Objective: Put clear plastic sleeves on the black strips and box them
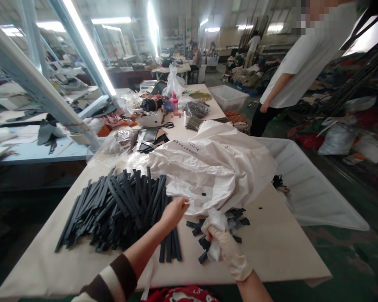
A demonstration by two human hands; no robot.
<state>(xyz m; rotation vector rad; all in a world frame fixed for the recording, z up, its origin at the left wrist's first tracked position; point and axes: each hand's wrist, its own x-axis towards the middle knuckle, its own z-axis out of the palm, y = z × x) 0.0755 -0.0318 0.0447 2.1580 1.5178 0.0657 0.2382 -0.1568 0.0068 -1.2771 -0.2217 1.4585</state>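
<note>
Right hand (pixel 225 243) gripping white plastic (pixel 216 219); left hand (pixel 174 210) curling by sack (pixel 208 167), hold unclear; many long strips (pixel 113 209) lying piled, few short pieces (pixel 203 257)

Black-handled scissors (pixel 168 125) lie near a pink bottle (pixel 175 108) — fluorescent lights (pixel 111 20) glow overhead.

You have no text that reads clearly here. Your large, crumpled white plastic sack (pixel 214 170) carries slanting lines of dark characters (pixel 192 148), too creased and blurred to spell out. Below you, at the bottom edge, the bright red fabric (pixel 165 295) bears white letter-like marks, cut off and equally illegible to you.
</note>
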